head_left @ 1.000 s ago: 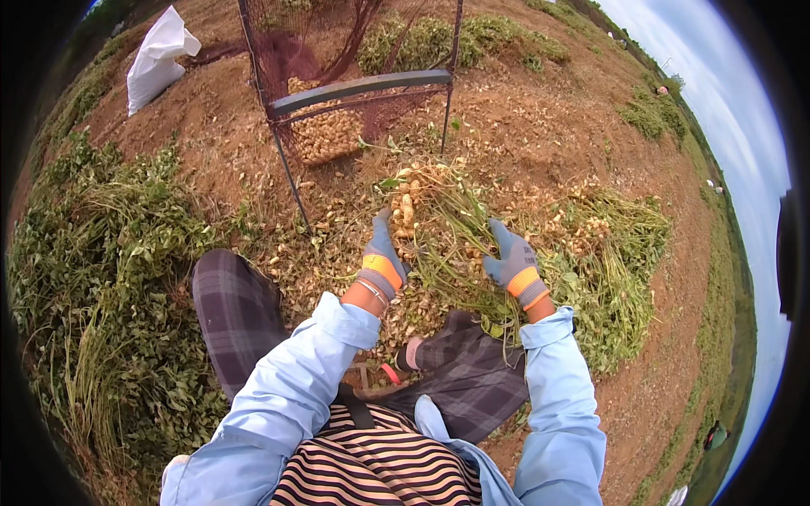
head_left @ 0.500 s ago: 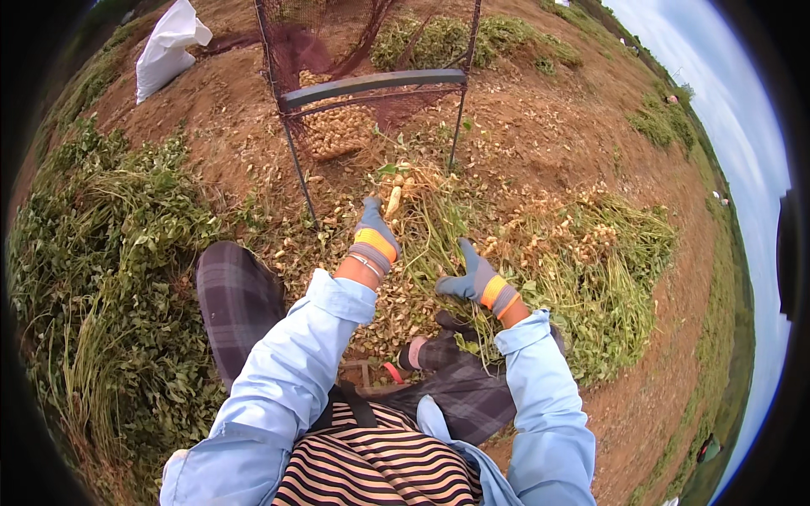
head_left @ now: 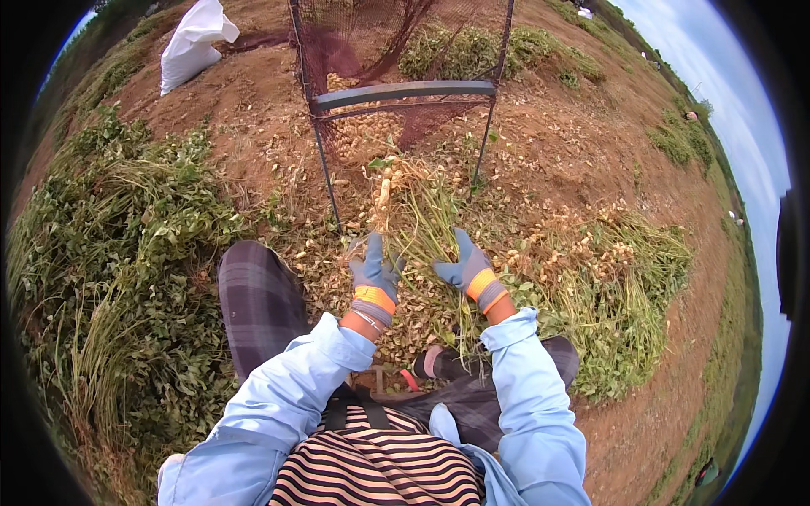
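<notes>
A bunch of uprooted peanut plants (head_left: 430,221) is gripped around its green stems by my right hand (head_left: 469,268), in a blue-grey glove with an orange cuff. Its roots and pale pods point away from me, toward the netted frame. My left hand (head_left: 375,274), gloved alike, is just left of the stems, thumb raised and apart from the fingers. Light peanut pods (head_left: 386,192) hang at the bunch's far end, beyond the left thumb. The left fingertips are partly hidden, and whether they touch the stems is unclear.
Ahead stands a metal frame (head_left: 405,94) with dark red netting and a heap of peanuts (head_left: 364,135) behind its bar. Piled plants lie at left (head_left: 126,253) and a pod-bearing pile (head_left: 599,295) at right. A white sack (head_left: 196,46) stands far left.
My left hand has drawn back toward me from the pods, and its thumb now points up. My right hand has moved slightly forward with the stems. The whole view has shifted a little.
</notes>
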Action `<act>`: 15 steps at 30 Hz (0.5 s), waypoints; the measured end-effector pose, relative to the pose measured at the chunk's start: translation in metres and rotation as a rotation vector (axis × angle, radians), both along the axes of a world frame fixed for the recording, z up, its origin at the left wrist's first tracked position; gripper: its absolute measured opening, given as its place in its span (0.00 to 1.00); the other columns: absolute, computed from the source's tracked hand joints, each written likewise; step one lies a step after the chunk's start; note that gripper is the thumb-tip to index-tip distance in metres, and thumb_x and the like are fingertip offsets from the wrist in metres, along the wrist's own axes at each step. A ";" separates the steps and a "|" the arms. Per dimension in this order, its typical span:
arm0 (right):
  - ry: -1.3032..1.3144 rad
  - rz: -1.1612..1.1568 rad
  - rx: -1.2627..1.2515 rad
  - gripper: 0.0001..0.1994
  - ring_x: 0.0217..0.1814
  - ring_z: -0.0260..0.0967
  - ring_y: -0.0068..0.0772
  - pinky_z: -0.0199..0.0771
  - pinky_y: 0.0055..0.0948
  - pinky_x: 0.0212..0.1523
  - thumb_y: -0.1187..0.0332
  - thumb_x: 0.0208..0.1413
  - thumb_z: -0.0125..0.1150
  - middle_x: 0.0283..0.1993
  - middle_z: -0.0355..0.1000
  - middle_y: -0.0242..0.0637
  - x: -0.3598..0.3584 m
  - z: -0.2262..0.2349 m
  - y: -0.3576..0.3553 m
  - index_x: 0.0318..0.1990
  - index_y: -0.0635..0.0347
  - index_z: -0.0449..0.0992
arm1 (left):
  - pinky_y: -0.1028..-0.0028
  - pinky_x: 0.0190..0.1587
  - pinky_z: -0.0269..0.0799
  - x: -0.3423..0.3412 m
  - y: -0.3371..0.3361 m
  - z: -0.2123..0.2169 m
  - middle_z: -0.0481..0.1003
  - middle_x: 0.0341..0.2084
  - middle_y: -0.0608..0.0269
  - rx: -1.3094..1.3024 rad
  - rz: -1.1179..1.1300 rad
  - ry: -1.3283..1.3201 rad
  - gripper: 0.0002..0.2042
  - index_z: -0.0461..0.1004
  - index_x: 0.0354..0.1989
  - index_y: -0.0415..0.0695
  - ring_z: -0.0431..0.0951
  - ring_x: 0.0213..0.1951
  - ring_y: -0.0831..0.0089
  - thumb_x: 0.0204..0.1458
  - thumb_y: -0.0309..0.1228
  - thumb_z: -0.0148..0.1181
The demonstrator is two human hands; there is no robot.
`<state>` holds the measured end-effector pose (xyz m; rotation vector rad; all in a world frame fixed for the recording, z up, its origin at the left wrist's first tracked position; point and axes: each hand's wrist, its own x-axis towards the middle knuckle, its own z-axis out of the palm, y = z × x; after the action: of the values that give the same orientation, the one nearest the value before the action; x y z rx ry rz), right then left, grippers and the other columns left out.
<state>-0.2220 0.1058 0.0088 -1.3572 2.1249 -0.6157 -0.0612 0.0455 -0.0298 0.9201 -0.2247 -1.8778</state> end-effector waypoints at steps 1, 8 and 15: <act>-0.014 0.008 -0.001 0.43 0.55 0.60 0.50 0.60 0.34 0.52 0.54 0.35 0.62 0.52 0.61 0.58 0.003 0.001 -0.005 0.59 0.63 0.51 | 0.65 0.37 0.73 0.001 -0.003 -0.002 0.69 0.39 0.58 -0.027 -0.113 0.143 0.23 0.62 0.46 0.44 0.73 0.38 0.65 0.45 0.42 0.60; -0.008 0.067 0.111 0.42 0.57 0.56 0.52 0.57 0.35 0.55 0.52 0.38 0.57 0.56 0.56 0.58 0.055 0.013 -0.025 0.60 0.64 0.48 | 0.69 0.34 0.73 0.008 -0.039 0.010 0.73 0.33 0.58 -0.135 -0.393 -0.059 0.21 0.66 0.41 0.39 0.75 0.33 0.67 0.43 0.39 0.63; 0.182 0.089 -0.128 0.42 0.59 0.47 0.55 0.51 0.42 0.58 0.51 0.36 0.60 0.56 0.52 0.54 0.099 0.012 -0.012 0.59 0.61 0.51 | 0.63 0.36 0.70 0.024 -0.049 0.045 0.72 0.35 0.52 -0.136 -0.345 -0.194 0.40 0.51 0.54 0.30 0.72 0.37 0.64 0.34 0.31 0.68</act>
<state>-0.1234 0.0935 0.0207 -1.6240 2.1841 -0.6218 -0.0367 -0.0032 0.0150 1.0182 -0.6572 -2.0538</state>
